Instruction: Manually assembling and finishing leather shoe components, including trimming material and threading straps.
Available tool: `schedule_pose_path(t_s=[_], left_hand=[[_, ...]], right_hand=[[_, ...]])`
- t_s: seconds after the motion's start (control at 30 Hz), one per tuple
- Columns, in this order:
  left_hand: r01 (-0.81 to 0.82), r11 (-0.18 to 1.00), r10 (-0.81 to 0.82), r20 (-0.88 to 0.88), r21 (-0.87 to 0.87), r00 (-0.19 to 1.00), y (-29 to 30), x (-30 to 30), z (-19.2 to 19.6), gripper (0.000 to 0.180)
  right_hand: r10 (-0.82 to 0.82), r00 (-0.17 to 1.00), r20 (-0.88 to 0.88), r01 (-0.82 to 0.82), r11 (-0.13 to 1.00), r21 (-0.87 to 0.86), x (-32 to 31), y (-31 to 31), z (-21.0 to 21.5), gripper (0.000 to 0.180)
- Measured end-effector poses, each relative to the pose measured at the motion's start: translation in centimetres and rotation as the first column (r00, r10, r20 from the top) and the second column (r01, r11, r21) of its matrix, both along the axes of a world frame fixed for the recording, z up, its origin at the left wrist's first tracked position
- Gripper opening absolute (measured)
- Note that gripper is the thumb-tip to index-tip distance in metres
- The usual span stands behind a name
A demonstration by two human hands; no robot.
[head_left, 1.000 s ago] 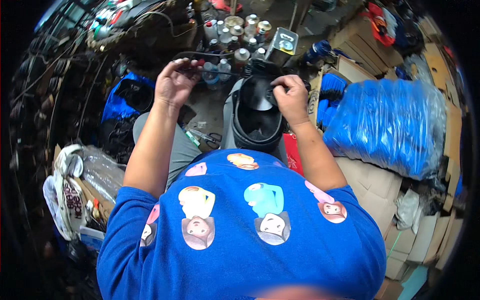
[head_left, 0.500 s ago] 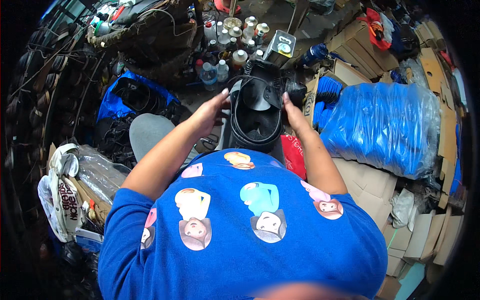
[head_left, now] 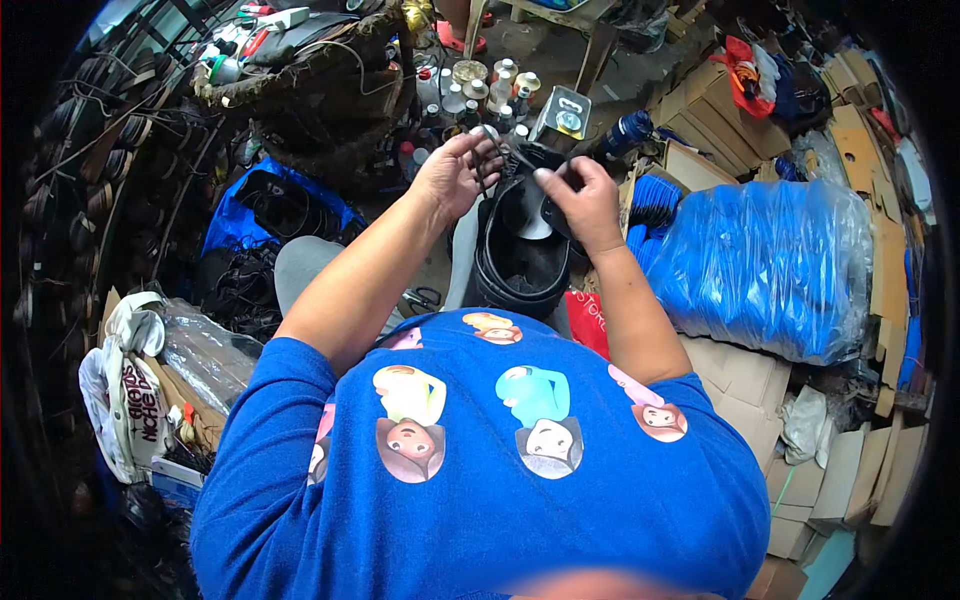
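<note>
A black boot point(head_left: 522, 262) stands between my knees, its wide collar facing me and its tongue raised. A dark lace point(head_left: 481, 160) loops up at its far end. My left hand point(head_left: 455, 178) is up at the left of the boot, fingers curled, with the lace running through them. Over the boot's right side, my right hand point(head_left: 585, 203) pinches thumb against fingers on a dark lace end, partly hidden by the hand. The boot's toe is out of sight behind the tongue and laces.
Several bottles point(head_left: 473, 95) and a rectangular tin point(head_left: 562, 115) stand beyond the boot. Plastic-wrapped blue pieces point(head_left: 755, 270) lie at the right by cardboard boxes point(head_left: 715, 110). A blue bag point(head_left: 250, 215) with black items and scissors point(head_left: 422, 299) are at the left.
Both hands have risen from the boot's sides to its far end. The left moved right and up with the lace; the right turned inward and closed into a pinch.
</note>
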State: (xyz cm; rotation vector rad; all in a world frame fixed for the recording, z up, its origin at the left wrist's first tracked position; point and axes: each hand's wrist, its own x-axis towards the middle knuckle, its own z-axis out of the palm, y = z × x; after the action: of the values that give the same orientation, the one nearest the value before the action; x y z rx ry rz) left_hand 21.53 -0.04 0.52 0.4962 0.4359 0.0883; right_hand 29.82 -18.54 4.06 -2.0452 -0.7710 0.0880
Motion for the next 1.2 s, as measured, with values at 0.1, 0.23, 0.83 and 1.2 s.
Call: schedule_pose_path(t_s=[0.1, 0.23, 0.83, 1.2], left_hand=[[0.081, 0.986, -0.048, -0.214, 0.147, 0.976, 0.0, 0.5, -1.3, 0.020], [0.083, 0.967, -0.036, -0.193, 0.241, 0.981, -0.1, 1.1, -1.9, 0.019], [-0.013, 0.163, -0.435, 0.084, 0.986, 0.896, 0.4, 2.8, 16.6, 0.023], [-0.115, -0.115, -0.544, 0.034, 0.987, 0.839, 1.4, 2.1, 16.7, 0.061]], right_hand=[[0.142, 0.974, 0.175, -0.051, 0.894, -0.444, -0.9, 1.2, 2.1, 0.030], [0.125, 0.991, -0.045, -0.128, 0.990, -0.061, 0.0, 0.8, -1.4, 0.030], [0.391, 0.727, -0.565, -0.213, 0.910, 0.356, 1.2, 1.8, 6.9, 0.041], [0.474, 0.644, -0.600, -0.328, 0.880, 0.344, 0.1, 2.5, 8.8, 0.034]])
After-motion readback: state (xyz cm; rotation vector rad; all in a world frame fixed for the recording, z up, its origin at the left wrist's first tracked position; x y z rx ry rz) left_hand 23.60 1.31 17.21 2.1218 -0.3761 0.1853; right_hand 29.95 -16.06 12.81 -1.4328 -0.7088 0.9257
